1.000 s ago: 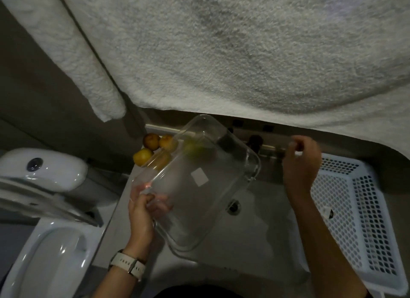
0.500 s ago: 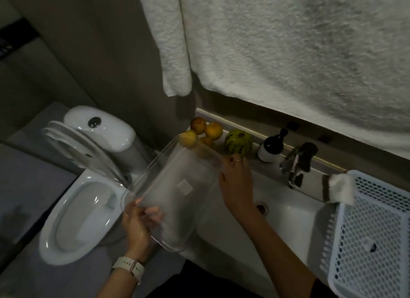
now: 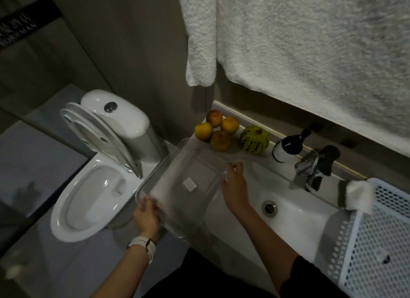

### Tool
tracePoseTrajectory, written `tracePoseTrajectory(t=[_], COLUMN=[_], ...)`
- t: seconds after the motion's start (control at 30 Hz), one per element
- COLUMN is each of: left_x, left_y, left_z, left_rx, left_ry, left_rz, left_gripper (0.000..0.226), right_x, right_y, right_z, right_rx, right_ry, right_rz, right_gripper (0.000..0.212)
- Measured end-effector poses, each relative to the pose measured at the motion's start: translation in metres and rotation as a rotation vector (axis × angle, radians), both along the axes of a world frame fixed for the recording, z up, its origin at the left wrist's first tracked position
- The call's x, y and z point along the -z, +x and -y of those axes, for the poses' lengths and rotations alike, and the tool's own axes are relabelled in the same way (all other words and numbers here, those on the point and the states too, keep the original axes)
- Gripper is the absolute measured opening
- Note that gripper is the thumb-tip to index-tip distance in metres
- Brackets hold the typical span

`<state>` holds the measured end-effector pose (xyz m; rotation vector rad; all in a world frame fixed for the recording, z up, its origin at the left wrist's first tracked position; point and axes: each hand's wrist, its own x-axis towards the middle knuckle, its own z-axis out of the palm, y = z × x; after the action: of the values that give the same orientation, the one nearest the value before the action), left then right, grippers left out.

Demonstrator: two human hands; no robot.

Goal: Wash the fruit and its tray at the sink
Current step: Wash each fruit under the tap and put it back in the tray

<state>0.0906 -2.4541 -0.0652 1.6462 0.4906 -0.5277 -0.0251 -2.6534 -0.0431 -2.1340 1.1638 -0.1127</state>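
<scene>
A clear glass tray (image 3: pixel 177 186) with a white sticker on it hangs over the left end of the sink counter. My left hand (image 3: pixel 147 215) grips its near left edge and my right hand (image 3: pixel 235 186) grips its right edge. Several orange-yellow fruits (image 3: pixel 216 129) are piled on the ledge at the back left, just beyond the tray. Beside them sits a green striped fruit (image 3: pixel 255 139). The white sink (image 3: pixel 295 215) with its drain (image 3: pixel 269 207) lies to the right of the tray, below a chrome faucet (image 3: pixel 310 169).
A dark soap bottle (image 3: pixel 287 147) stands between the fruit and the faucet. A white perforated basket (image 3: pixel 381 237) fills the right side, a white sponge (image 3: pixel 357 196) at its corner. An open toilet (image 3: pixel 93 186) is at left. White towels (image 3: pixel 310 53) hang overhead.
My right hand left the faucet area and took hold of the tray's right edge. The tray came down and left, toward the counter's left end, and my view swung left.
</scene>
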Motion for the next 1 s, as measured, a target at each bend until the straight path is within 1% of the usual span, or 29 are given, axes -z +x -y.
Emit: tracePoseTrajectory(t=[0.03, 0.13, 0.2, 0.27, 0.37, 0.43, 0.5, 0.53, 0.57, 0.67, 0.77, 0.8, 0.87, 0.93, 1.0], left_x=[0.004, 0.011, 0.008, 0.008, 0.01, 0.004, -0.002, -0.008, -0.015, -0.036, -0.049, -0.051, -0.053, -0.05, -0.043], left_y=[0.001, 0.005, 0.008, 0.013, 0.018, 0.019, 0.025, 0.029, 0.033, 0.045, 0.053, 0.054, 0.053, 0.048, 0.045], left_z=[-0.002, -0.004, -0.002, 0.0, -0.001, -0.002, 0.0, 0.003, 0.01, 0.047, 0.106, 0.126, 0.165, 0.198, 0.223], left_rx=[0.033, 0.093, 0.128, 0.145, 0.213, 0.235, 0.248, 0.276, 0.313, 0.518, 0.856, 0.959, 1.115, 1.222, 1.321], left_ry=[0.05, 0.17, 0.226, 0.231, 0.247, 0.31, 0.521, 0.612, 0.654, 0.611, 0.603, 0.616, 0.645, 0.657, 0.747], left_rz=[-0.005, 0.041, 0.065, 0.056, 0.077, 0.107, 0.215, 0.3, 0.397, 0.68, 0.931, 0.989, 1.065, 1.111, 1.126], left_gripper=[0.011, 0.013, 0.027, 0.032, 0.031, 0.037, 0.05, 0.055, 0.058, 0.054, 0.049, 0.049, 0.049, 0.043, 0.039], right_x=[0.001, 0.002, 0.004, 0.004, 0.004, 0.004, 0.003, 0.003, 0.002, 0.0, -0.001, -0.002, -0.003, -0.006, -0.009], right_y=[0.0, -0.001, -0.002, -0.001, -0.001, -0.002, -0.005, -0.007, -0.008, -0.009, -0.009, -0.009, -0.009, -0.011, -0.017], right_z=[-0.001, -0.002, -0.002, -0.002, 0.001, 0.002, 0.004, 0.005, 0.007, 0.012, 0.022, 0.025, 0.03, 0.034, 0.038], right_rx=[0.012, 0.046, 0.059, 0.065, 0.068, 0.065, 0.05, 0.045, 0.042, 0.036, 0.012, 0.003, 0.008, 0.012, 0.023], right_ry=[-0.002, -0.023, -0.039, -0.045, -0.041, -0.045, -0.062, -0.073, -0.085, -0.108, -0.061, -0.045, -0.02, -0.025, -0.042], right_rz=[0.017, 0.059, 0.063, 0.058, 0.046, 0.027, 0.018, 0.02, 0.023, 0.029, 0.061, 0.069, 0.092, 0.112, 0.134], right_gripper=[0.045, 0.036, 0.033, 0.035, 0.04, 0.042, 0.044, 0.044, 0.043, 0.039, 0.037, 0.037, 0.037, 0.036, 0.034])
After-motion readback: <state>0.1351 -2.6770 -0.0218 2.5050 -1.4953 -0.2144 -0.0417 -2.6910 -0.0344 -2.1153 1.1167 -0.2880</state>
